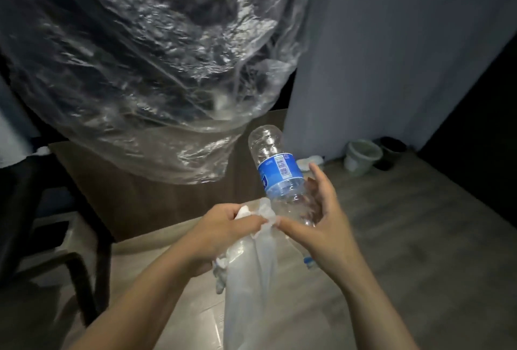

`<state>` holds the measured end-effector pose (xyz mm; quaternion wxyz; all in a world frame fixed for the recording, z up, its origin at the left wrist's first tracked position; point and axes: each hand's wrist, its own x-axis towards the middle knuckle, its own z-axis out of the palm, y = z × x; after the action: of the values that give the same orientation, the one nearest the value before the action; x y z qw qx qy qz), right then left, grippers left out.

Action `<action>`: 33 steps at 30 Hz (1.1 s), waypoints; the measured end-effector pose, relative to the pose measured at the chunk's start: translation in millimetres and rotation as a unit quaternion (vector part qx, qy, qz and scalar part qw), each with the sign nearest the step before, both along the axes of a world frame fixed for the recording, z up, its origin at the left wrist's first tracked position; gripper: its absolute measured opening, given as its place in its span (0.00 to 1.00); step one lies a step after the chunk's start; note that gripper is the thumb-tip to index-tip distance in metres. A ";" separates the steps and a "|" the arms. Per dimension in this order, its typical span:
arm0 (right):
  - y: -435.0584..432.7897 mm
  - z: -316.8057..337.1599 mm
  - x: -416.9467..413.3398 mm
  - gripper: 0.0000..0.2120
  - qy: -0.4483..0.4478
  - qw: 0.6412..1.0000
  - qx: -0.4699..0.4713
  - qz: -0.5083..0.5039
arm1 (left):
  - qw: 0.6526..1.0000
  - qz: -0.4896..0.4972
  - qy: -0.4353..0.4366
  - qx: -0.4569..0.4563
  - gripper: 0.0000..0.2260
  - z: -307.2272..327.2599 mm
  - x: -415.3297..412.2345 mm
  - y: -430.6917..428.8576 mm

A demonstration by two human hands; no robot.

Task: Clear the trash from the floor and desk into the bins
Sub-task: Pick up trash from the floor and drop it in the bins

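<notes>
My right hand (316,218) holds an empty clear plastic bottle (275,165) with a blue label, its base pointing up and away and its neck end down by my palm. My left hand (223,226) pinches a white plastic bag (249,279) together with crumpled white tissue at the bag's top; the bag hangs down between my forearms. The thumb of my right hand touches the bag's top edge. Two small bins stand on the floor by the far wall: a pale one (362,156) and a dark one (391,152).
A large sheet of clear plastic film (145,55) drapes over something dark at the upper left, above a brown desk panel (156,198). A black chair frame (56,237) is at the left. A grey curtain (391,50) hangs at the right. A white object (309,161) lies by the wall.
</notes>
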<state>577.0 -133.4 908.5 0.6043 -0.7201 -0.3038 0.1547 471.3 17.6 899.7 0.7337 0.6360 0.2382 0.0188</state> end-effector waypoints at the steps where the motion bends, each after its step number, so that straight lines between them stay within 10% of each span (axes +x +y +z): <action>1: -13.4 -0.3 19.3 0.48 -0.006 1.000 0.007 -0.024 | 1.000 -0.025 0.006 -0.001 0.07 0.3 21.7 -10.8; 6: -76.9 5.7 115.5 0.46 -0.038 0.992 0.024 -0.117 | 0.984 -0.162 0.047 0.055 0.31 9.0 117.2 -63.2; 21: -151.4 -15.2 320.3 0.41 0.014 0.968 -0.016 -0.251 | 0.960 -0.038 -0.025 0.275 0.10 -25.6 374.1 -73.9; 33: -109.9 3.4 505.8 0.39 0.023 0.943 -0.009 -0.333 | 0.988 -0.055 -0.067 0.127 0.18 -24.6 592.6 -16.9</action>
<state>1082.9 -243.3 911.9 0.6215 -0.7820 -0.0315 -0.0361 1063.9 0.7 875.0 0.6612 0.7334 0.1493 0.0510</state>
